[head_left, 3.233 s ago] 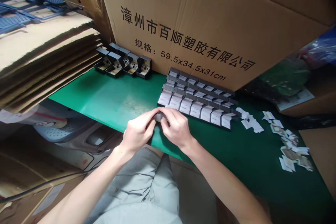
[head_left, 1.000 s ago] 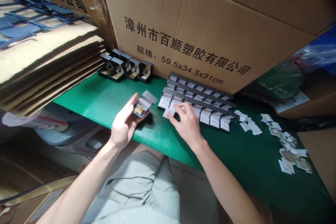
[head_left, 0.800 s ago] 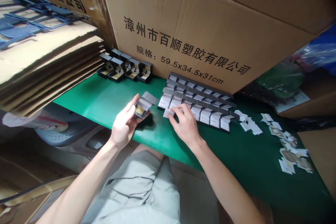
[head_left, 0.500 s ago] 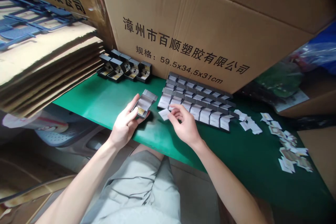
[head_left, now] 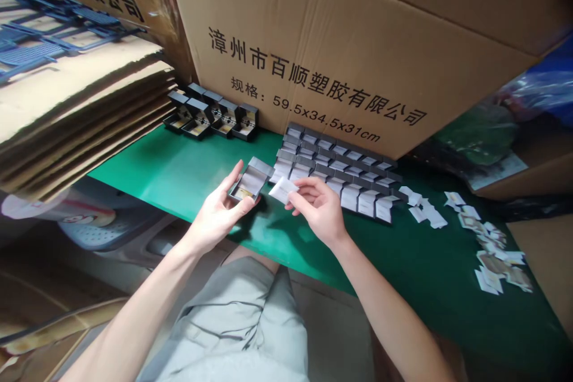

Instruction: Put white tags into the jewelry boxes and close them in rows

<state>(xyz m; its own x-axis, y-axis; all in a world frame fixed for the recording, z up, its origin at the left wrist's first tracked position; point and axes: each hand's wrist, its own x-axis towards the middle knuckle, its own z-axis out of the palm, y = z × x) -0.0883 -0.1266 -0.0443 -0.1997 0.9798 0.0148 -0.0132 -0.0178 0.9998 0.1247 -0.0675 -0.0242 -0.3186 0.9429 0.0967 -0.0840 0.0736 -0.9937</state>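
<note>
My left hand [head_left: 219, 209] is wrapped round a small black hinged box [head_left: 251, 180] with its lid raised. Inside the box a whitish lining and a yellowish patch show. Between thumb and fingers of my right hand [head_left: 316, 206] is a small white paper card [head_left: 283, 190], held just right of the box and apart from it. Behind the right hand stand rows of open black boxes [head_left: 351, 182] with white cards in them. Farther back on the left, several open black boxes [head_left: 210, 113] show yellowish bits inside.
White cards [head_left: 427, 212] and a pile of small paper pieces [head_left: 492, 250] lie at the right of the green table [head_left: 165, 161]. A big carton [head_left: 313, 30] stands along the back. Stacked cardboard sheets [head_left: 89, 95] with blue plastic parts [head_left: 40, 42] rise at the left.
My right hand has turned the white card flatter and raised it slightly nearer the box. The box in my left hand has shifted a little right and down; my left thumb now lies along its near edge.
</note>
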